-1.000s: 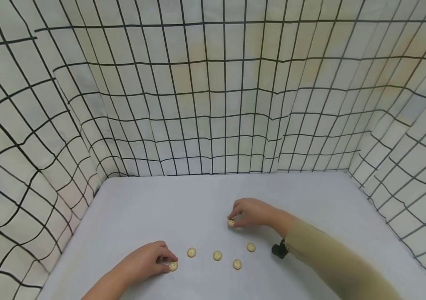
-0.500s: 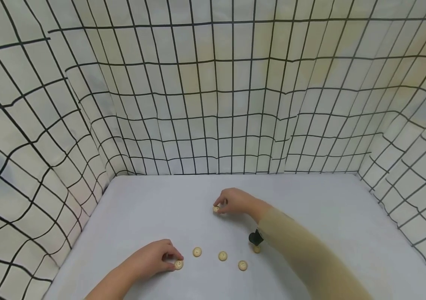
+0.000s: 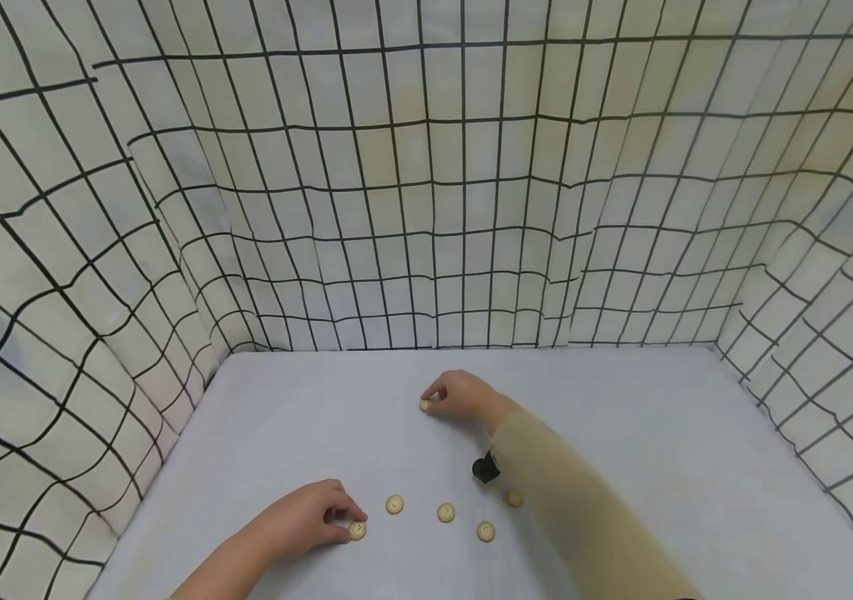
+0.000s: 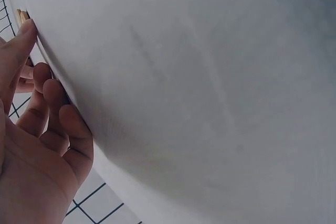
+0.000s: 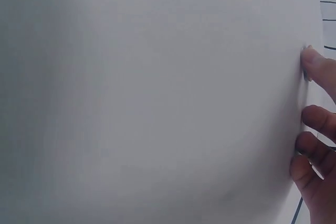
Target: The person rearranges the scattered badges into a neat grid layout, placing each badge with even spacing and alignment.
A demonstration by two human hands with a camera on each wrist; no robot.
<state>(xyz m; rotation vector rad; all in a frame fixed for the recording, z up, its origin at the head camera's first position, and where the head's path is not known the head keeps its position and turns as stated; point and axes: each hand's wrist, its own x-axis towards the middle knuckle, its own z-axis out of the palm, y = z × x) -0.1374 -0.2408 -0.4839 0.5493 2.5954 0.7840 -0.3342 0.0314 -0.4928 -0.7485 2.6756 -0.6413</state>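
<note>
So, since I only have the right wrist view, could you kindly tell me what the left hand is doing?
Observer: In the head view, the left hand pinches a round tan piece at the white table.

Operator: Thank you; would you mind telling me whether any others lie apart from both hands?

Observer: Yes, the head view shows four loose pieces to the right of the left hand, the rightmost one close by the tan sleeve.

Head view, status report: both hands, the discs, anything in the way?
Left hand pinches leftmost disc. Right hand pinches farthest disc. Four loose discs on table. Sleeve partly covers rightmost loose disc.
</note>
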